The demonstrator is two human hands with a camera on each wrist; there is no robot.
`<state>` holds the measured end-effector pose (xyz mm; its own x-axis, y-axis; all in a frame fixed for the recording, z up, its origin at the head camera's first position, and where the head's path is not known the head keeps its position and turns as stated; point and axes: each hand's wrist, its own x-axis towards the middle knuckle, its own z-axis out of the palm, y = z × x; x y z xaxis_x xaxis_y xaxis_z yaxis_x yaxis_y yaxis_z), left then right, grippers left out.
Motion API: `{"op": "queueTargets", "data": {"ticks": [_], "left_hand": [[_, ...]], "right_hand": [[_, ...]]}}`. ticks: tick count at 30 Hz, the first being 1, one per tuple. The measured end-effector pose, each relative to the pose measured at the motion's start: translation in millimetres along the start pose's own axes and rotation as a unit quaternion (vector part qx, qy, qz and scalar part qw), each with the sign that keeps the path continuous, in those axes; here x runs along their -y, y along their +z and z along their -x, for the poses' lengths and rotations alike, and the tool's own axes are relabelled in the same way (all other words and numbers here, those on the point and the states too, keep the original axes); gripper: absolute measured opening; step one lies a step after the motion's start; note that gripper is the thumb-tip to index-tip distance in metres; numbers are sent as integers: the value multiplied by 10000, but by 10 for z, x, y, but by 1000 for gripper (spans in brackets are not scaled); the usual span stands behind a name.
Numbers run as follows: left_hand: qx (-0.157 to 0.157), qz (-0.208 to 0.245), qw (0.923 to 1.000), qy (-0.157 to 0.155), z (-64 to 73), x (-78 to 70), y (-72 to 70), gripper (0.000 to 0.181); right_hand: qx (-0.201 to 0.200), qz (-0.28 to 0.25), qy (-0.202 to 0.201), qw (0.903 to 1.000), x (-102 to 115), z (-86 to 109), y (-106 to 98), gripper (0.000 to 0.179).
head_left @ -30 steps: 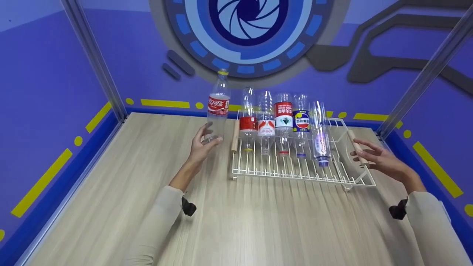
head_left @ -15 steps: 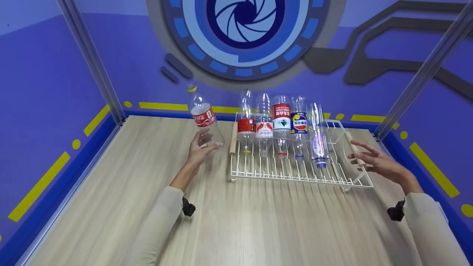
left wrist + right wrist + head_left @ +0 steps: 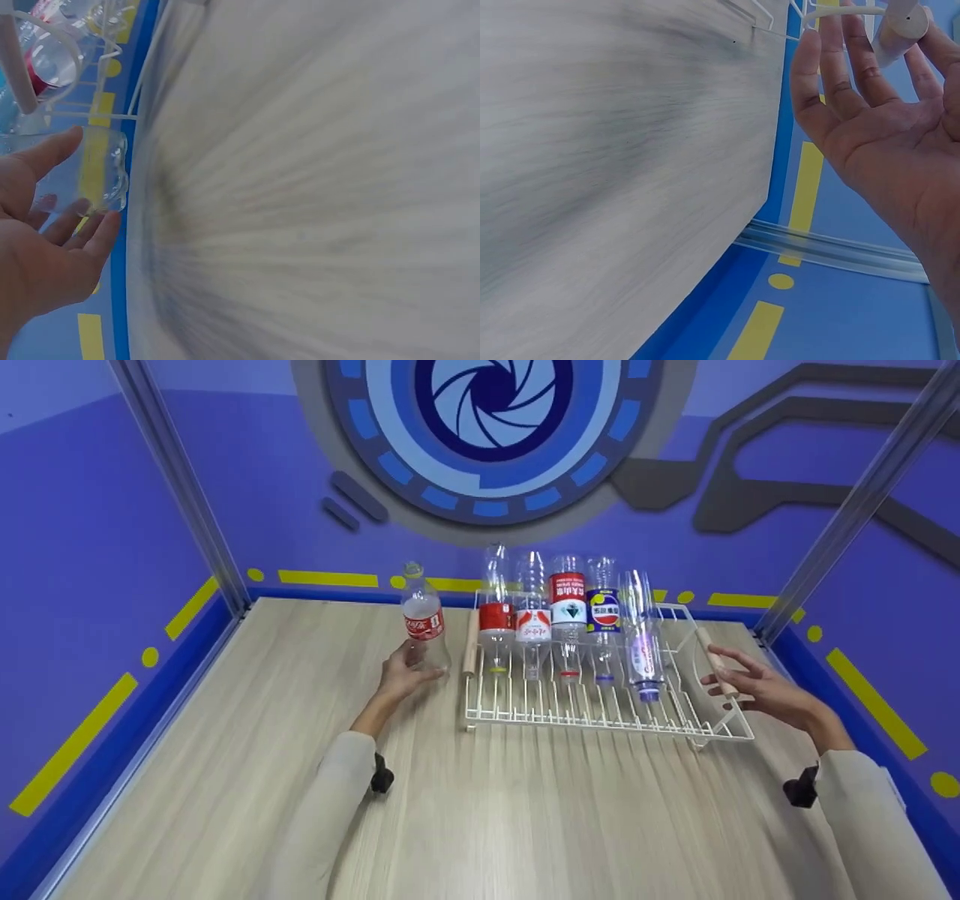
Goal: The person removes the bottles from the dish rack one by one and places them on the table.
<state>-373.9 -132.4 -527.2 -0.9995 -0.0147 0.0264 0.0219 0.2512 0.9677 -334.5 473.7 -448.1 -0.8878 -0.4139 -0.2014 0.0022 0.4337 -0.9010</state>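
In the head view my left hand (image 3: 401, 675) grips the lower part of a clear plastic bottle (image 3: 424, 627) with a red label. The bottle stands roughly upright, cap up, left of a white wire rack (image 3: 600, 724). The left wrist view shows thumb and fingers on both sides of the bottle's base (image 3: 109, 169); I cannot tell whether the base touches the table. My right hand (image 3: 772, 690) holds the rack's right wooden handle (image 3: 716, 661) loosely between thumb and fingers. Several clear bottles, such as the blue-labelled one (image 3: 603, 611), lie in the rack, caps toward me.
The rack stands on a wood-grain table (image 3: 525, 825) near its back edge. Behind rises a blue printed wall (image 3: 300, 510), with metal corner posts, such as the left post (image 3: 180, 495). Another wooden handle (image 3: 471, 641) sits at the rack's left side, close to the held bottle.
The bottle in my left hand tilted left and then came back nearly upright, lower than before. My right hand stays at the rack's handle. The rack and its bottles have not visibly moved.
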Motion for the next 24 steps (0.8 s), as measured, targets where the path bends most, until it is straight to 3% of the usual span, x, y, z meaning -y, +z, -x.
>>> {"op": "queueTargets", "data": {"ticks": [7,13,24], "left_hand": [[74,-357,9987,356,-57,70,24,66],[127,-451,9974,554,-106,72,58,68],[-96,-277,9985,471,-169,99,174,68]], "right_hand": [[-28,-75,110,9999,16,5,17,56],[-69,-183,162,9997,-6,11,28,57],[-119,11,332,9994,13,2,31,59]]}}
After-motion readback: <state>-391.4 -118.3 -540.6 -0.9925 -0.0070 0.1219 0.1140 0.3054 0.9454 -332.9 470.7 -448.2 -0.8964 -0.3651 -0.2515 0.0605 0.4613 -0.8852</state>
